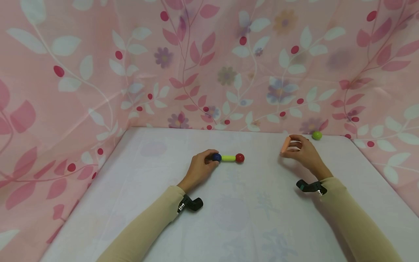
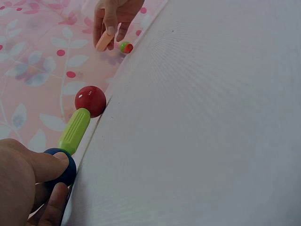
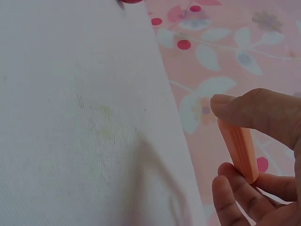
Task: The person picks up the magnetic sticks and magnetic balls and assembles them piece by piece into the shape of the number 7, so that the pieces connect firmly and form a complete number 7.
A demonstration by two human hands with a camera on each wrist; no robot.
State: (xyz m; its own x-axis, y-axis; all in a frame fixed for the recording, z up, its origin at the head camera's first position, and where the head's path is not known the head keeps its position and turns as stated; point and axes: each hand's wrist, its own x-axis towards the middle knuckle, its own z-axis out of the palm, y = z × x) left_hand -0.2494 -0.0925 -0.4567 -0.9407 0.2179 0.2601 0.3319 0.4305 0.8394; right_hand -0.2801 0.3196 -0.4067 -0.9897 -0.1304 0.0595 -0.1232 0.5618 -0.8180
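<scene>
My left hand grips a blue ball between thumb and fingers. From that ball a yellow-green ridged rod runs right to a glossy red ball, the three joined in a line. In the left wrist view the thumb presses on the blue ball, with the red ball at the far end. My right hand pinches an orange ridged rod above the table. The right wrist view has this rod held by its two ends, tilted, between thumb and fingers.
A green ball lies at the table's back edge, just beyond the right hand; the left wrist view shows a red spot on it. The white-covered table meets a pink floral curtain behind and at the sides.
</scene>
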